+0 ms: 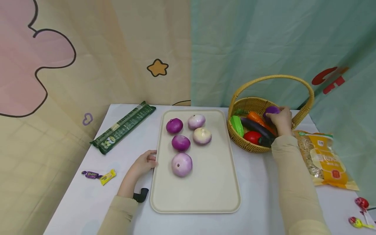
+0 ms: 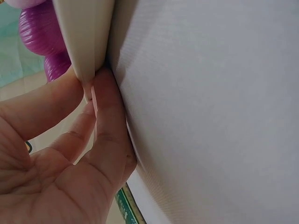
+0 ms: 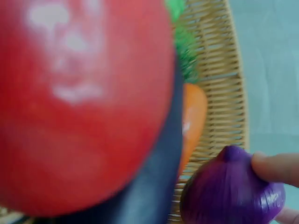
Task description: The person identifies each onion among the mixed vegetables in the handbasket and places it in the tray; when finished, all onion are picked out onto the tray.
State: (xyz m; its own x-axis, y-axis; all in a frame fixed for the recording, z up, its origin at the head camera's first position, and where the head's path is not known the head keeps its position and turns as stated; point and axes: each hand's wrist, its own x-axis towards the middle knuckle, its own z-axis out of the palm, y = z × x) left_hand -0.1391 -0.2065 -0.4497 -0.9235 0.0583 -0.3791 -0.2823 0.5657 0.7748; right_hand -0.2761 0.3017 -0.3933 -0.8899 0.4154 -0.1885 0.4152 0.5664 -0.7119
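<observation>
My left hand is at the left edge of a beige tray. In the left wrist view its thumb and fingers pinch the tray's rim. Several onions lie on the tray, among them a dark purple onion and a large pale one. Over the right side of a wicker basket, my right hand grips a purple onion. Around that onion the basket holds an eggplant, a carrot, a red tomato and a green ridged vegetable.
The basket's tall handle arches above its contents. A yellow bag of grain lies right of the basket, with lollipops nearer the front. On the left are a long green packet and two wrapped candies.
</observation>
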